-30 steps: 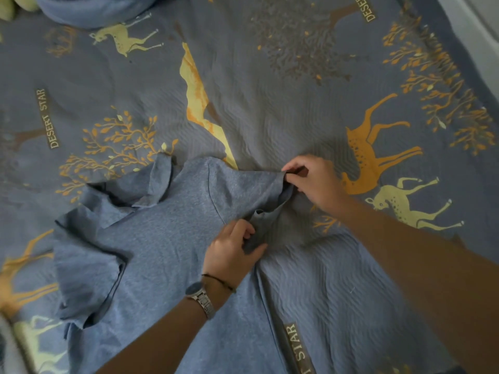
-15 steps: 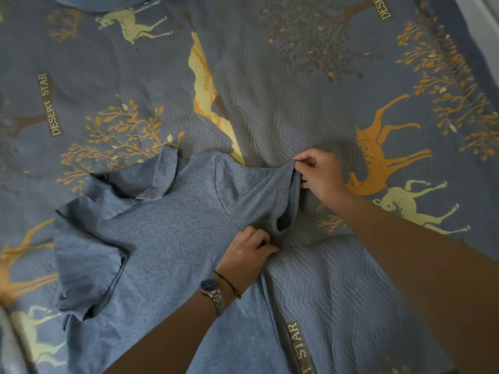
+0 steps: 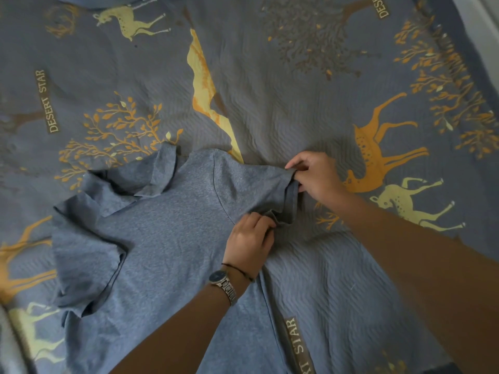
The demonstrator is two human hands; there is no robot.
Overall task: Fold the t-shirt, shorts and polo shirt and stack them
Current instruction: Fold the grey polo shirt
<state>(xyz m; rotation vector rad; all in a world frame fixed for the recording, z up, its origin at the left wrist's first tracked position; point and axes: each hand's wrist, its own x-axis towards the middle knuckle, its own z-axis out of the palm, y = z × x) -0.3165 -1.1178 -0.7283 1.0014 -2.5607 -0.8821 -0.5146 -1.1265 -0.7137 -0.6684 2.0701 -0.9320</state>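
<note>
A grey-blue polo shirt (image 3: 167, 238) lies spread on the bed, collar (image 3: 159, 176) toward the far left, its left sleeve (image 3: 86, 265) folded over and rumpled. My right hand (image 3: 316, 176) pinches the hem of the shirt's right sleeve (image 3: 253, 184) at its outer edge. My left hand (image 3: 249, 242), with a wristwatch on the wrist, grips the lower corner of that same sleeve near the armpit. No t-shirt or shorts can be made out.
The shirt rests on a blue-grey quilted bedspread (image 3: 297, 109) printed with deer, trees and "DESERT STAR" labels. A bundle of blue fabric (image 3: 102, 0) shows at the top left edge. The bed's right edge (image 3: 475, 31) runs along the top right corner.
My right hand has drawn the sleeve hem outward and flatter. My left hand shifted slightly along the sleeve's lower edge. The camera view moved a little.
</note>
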